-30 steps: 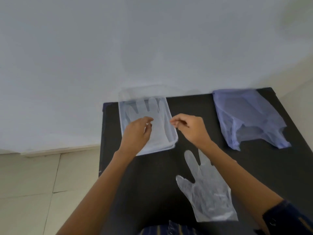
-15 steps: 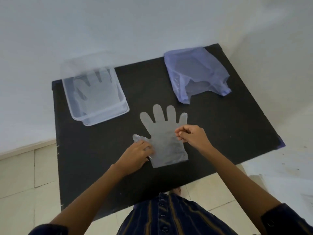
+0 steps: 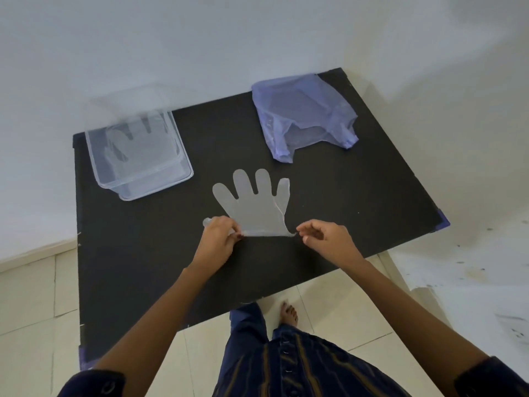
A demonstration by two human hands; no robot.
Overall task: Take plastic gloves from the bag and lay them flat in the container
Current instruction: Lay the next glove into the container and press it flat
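Observation:
A clear plastic glove [image 3: 254, 204] lies spread on the black table [image 3: 343, 196], fingers pointing away from me. My left hand [image 3: 219, 242] pinches the left corner of its cuff and covers the glove's thumb. My right hand [image 3: 326, 239] pinches the right corner of the cuff. A clear plastic container [image 3: 140, 156] stands at the table's back left with a glove [image 3: 128, 144] lying flat inside. The pale blue plastic bag [image 3: 303, 118] lies at the back right, mouth toward me.
The table stands against a white wall. Its near edge runs just behind my hands, with tiled floor below. My foot [image 3: 289, 313] and dark striped clothing [image 3: 286, 362] are under the near edge. A stained white surface lies to the right.
My hands left the container and came to the glove on the table. They slid from its sides down to the cuff corners, and the cuff edge is now lifted and stretched between them.

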